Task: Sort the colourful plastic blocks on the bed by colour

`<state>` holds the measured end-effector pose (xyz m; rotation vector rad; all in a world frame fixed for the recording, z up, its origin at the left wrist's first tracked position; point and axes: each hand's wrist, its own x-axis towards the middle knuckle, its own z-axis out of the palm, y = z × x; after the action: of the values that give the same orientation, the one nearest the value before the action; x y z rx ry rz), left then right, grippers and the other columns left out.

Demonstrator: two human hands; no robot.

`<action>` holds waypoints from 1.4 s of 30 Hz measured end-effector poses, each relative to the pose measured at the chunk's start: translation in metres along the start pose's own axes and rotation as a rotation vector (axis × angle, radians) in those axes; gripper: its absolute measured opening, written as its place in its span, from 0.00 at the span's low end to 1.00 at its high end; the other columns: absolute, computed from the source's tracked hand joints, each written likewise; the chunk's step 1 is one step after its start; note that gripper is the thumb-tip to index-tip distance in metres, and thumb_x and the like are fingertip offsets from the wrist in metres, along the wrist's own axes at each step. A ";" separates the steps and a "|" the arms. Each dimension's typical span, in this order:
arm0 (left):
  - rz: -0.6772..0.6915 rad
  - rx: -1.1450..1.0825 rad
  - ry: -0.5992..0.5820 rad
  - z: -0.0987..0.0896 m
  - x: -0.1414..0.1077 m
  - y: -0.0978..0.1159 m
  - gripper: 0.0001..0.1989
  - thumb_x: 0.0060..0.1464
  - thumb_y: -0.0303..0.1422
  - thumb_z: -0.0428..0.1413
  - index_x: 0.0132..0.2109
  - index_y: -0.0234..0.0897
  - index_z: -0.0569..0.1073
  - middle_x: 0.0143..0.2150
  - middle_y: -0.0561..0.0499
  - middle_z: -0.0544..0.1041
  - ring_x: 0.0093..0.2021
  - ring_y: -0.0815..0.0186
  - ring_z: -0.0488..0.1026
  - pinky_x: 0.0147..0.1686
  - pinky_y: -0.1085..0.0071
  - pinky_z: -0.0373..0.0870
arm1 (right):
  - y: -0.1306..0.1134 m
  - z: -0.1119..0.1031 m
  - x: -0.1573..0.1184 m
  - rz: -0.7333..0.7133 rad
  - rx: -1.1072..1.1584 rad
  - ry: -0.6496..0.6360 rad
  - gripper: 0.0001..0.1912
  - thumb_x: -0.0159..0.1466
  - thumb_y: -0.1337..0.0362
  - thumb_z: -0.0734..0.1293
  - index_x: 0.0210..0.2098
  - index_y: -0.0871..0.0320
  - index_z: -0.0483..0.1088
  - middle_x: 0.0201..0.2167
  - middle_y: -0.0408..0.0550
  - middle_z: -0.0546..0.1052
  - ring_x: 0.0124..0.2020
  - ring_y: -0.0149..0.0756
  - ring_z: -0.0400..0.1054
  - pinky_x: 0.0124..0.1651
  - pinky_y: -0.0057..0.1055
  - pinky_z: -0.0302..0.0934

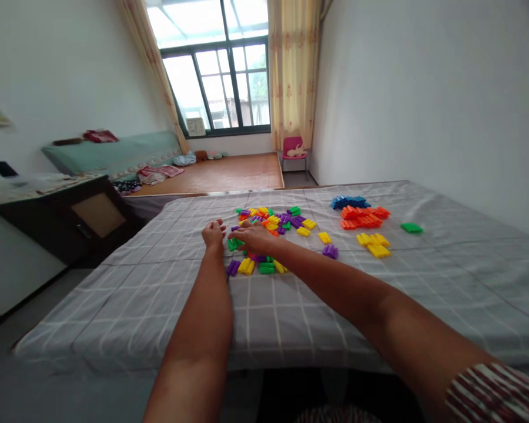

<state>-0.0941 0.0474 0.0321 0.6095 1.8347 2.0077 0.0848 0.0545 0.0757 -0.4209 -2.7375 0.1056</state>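
Observation:
A mixed pile of purple, yellow, green and orange pieces (294, 221) lies at the middle of the grey checked cloth (189, 305). My left hand (214, 233) is just left of the pile, its fingers curled; what they hold, if anything, is hidden. Over the pile's left part reaches my right hand (253, 236), fingers spread and close to a green piece (233, 244). To the right are blue pieces (350, 202), orange pieces (364, 217), yellow pieces (374, 244) and one green piece (411, 228), lying apart. A purple piece (330, 251) sits between pile and groups.
A dark cabinet (48, 235) stands left of the cloth-covered surface. Beyond it are a wooden bed platform (229, 171) with clothes, a pink chair (293, 147) with a soft toy, and a window. A white wall runs along the right.

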 end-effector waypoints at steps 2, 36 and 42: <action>0.023 0.028 -0.008 0.000 0.001 -0.002 0.13 0.51 0.31 0.48 0.39 0.32 0.75 0.39 0.43 0.78 0.29 0.70 0.75 0.23 0.78 0.65 | 0.018 -0.016 -0.017 0.004 0.085 0.143 0.21 0.58 0.64 0.69 0.51 0.49 0.72 0.52 0.43 0.75 0.56 0.44 0.64 0.58 0.38 0.56; 0.136 0.340 -0.162 0.003 0.008 -0.009 0.14 0.49 0.34 0.50 0.39 0.33 0.76 0.44 0.45 0.79 0.34 0.67 0.76 0.26 0.76 0.70 | 0.315 -0.113 -0.424 1.388 -0.092 0.454 0.24 0.51 0.74 0.62 0.46 0.62 0.76 0.44 0.54 0.79 0.45 0.38 0.73 0.48 0.28 0.63; 0.158 0.339 -0.167 0.004 -0.003 -0.003 0.16 0.48 0.35 0.49 0.39 0.33 0.76 0.41 0.46 0.79 0.33 0.66 0.76 0.29 0.73 0.72 | 0.305 -0.112 -0.425 1.480 -0.204 0.485 0.21 0.51 0.72 0.63 0.43 0.57 0.77 0.42 0.53 0.80 0.43 0.40 0.73 0.46 0.32 0.64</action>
<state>-0.0896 0.0500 0.0296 1.0141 2.0936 1.6843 0.5873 0.2179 -0.0061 -2.0598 -1.4589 0.0726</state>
